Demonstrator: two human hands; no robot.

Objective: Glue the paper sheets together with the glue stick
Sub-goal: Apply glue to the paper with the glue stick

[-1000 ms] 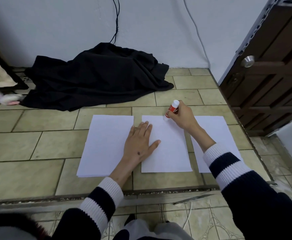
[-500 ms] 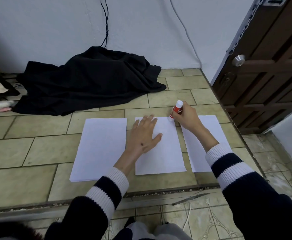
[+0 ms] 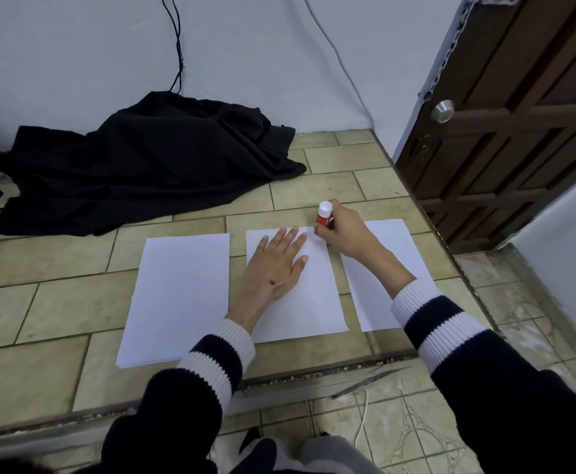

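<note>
Three white paper lots lie side by side on the tiled ledge: a left stack (image 3: 180, 295), a middle sheet (image 3: 308, 302) and a right sheet (image 3: 378, 285). My left hand (image 3: 274, 268) lies flat on the middle sheet, fingers spread, pressing it down. My right hand (image 3: 343, 232) grips a red glue stick (image 3: 324, 215) with a white end pointing up; its lower end touches the middle sheet's top right corner. My right forearm crosses over the right sheet and hides part of it.
A black cloth (image 3: 143, 162) is heaped against the white wall at the back left, with cables hanging above. A dark wooden door (image 3: 519, 124) stands at the right. The ledge's front edge (image 3: 279, 381) drops to a lower tiled floor.
The view has shifted, so everything sits a little lower and to the right in frame. My right hand with the glue stick stays at the middle sheet's top right corner; the left hand keeps pressing.
</note>
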